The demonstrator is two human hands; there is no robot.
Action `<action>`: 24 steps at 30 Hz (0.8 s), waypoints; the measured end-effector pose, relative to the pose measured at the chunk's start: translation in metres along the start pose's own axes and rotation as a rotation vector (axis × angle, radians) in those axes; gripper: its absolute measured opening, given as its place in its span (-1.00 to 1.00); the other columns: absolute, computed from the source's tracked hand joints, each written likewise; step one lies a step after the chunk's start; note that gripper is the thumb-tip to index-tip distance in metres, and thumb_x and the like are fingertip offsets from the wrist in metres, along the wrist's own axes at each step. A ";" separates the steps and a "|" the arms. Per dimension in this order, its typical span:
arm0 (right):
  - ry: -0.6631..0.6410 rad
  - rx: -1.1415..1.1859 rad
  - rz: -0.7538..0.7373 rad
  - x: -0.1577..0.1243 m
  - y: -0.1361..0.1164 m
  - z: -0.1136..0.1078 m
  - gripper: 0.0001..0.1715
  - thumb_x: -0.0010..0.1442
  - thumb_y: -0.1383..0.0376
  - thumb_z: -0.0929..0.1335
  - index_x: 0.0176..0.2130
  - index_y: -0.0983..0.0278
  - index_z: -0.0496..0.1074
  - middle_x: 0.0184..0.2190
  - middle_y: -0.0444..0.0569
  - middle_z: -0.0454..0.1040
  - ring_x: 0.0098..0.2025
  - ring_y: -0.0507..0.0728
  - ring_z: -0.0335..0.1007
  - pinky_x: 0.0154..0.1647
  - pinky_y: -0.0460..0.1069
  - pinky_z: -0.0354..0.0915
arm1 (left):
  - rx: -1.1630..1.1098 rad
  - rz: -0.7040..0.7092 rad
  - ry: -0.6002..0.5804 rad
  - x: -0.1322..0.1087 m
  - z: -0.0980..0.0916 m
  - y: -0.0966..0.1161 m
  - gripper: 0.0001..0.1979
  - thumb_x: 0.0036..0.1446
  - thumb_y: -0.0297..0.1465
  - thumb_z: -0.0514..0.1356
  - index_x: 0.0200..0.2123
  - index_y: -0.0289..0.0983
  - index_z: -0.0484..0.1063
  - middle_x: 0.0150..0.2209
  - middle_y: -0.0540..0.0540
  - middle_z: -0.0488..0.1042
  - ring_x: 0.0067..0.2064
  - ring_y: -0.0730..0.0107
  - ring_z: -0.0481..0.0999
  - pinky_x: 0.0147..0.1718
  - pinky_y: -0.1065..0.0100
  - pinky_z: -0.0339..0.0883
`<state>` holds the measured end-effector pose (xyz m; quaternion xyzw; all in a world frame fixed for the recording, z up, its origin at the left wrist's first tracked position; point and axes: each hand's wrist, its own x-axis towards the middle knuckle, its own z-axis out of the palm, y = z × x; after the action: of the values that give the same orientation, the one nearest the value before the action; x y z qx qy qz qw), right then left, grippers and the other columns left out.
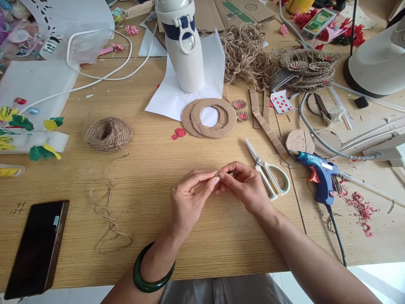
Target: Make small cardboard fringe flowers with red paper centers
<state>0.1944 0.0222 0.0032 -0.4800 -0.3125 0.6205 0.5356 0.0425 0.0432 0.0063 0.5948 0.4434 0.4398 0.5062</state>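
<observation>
My left hand [190, 196] and my right hand [247, 185] meet over the table, thumbs and forefingers pinched together. Between the fingertips is a small brown piece [217, 173], mostly hidden, so its kind cannot be made out. Scissors [267, 169] with pale handles lie just right of my right hand. Beyond the hands are overlapping cardboard rings [198, 133], a few red paper discs [179, 133] and two small pleated rosettes [242, 116] with red centres. A ball of jute twine [109, 134] sits to the left, its loose end [107, 215] tangled on the tabletop.
A blue glue gun [322, 173] with its cord lies at right, near red paper shreds [359, 211]. A white bottle [190, 63] stands on white paper. Loose twine [247, 55] is heaped behind. A phone [36, 249] lies front left; a white cable [95, 78] loops at back left.
</observation>
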 end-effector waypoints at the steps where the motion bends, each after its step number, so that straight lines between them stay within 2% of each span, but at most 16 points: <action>1: -0.002 -0.007 -0.001 0.000 -0.001 0.000 -0.70 0.12 0.12 0.51 -0.34 0.30 0.50 -0.52 -0.10 0.57 -0.49 0.06 0.52 -0.38 -0.04 0.43 | -0.006 -0.017 0.013 0.000 0.000 0.000 -0.88 0.14 -0.40 0.32 -0.22 -0.19 0.63 -0.24 -0.06 0.63 -0.21 0.34 0.62 -0.22 0.37 0.54; 4: -0.025 -0.012 0.008 0.000 -0.003 0.001 -0.70 0.17 0.11 0.48 -0.32 0.31 0.52 -0.51 -0.09 0.57 -0.46 0.05 0.52 -0.32 -0.03 0.42 | -0.065 -0.104 0.062 0.000 0.001 -0.001 -0.89 0.13 -0.38 0.33 -0.24 -0.19 0.63 -0.27 -0.05 0.65 -0.25 0.36 0.64 -0.24 0.39 0.53; 9: 0.001 -0.014 0.006 0.000 -0.003 0.004 -0.68 0.11 0.10 0.51 -0.30 0.27 0.46 -0.54 -0.14 0.56 -0.48 0.06 0.52 -0.32 -0.01 0.41 | -0.177 -0.238 0.132 0.002 0.001 -0.004 -0.85 0.09 -0.30 0.36 -0.28 -0.24 0.63 -0.31 -0.08 0.67 -0.31 0.31 0.65 -0.26 0.32 0.55; 17: 0.004 -0.023 0.005 0.000 0.000 0.004 -0.69 0.09 0.11 0.52 -0.31 0.28 0.49 -0.54 -0.14 0.54 -0.49 0.04 0.51 -0.38 -0.05 0.40 | -0.117 -0.200 0.101 -0.001 0.003 -0.004 -0.86 0.11 -0.33 0.35 -0.25 -0.21 0.64 -0.25 -0.08 0.67 -0.22 0.31 0.65 -0.21 0.36 0.55; 24: 0.015 -0.020 0.029 -0.001 0.000 0.003 -0.71 0.09 0.12 0.52 -0.31 0.27 0.53 -0.53 -0.14 0.54 -0.44 0.06 0.52 -0.31 -0.04 0.41 | -0.052 -0.136 0.076 -0.001 0.002 -0.001 -0.87 0.14 -0.35 0.33 -0.23 -0.20 0.64 -0.24 -0.06 0.66 -0.21 0.32 0.64 -0.20 0.36 0.54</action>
<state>0.1917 0.0212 0.0050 -0.4945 -0.3078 0.6214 0.5241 0.0445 0.0417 0.0054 0.5329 0.4900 0.4381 0.5329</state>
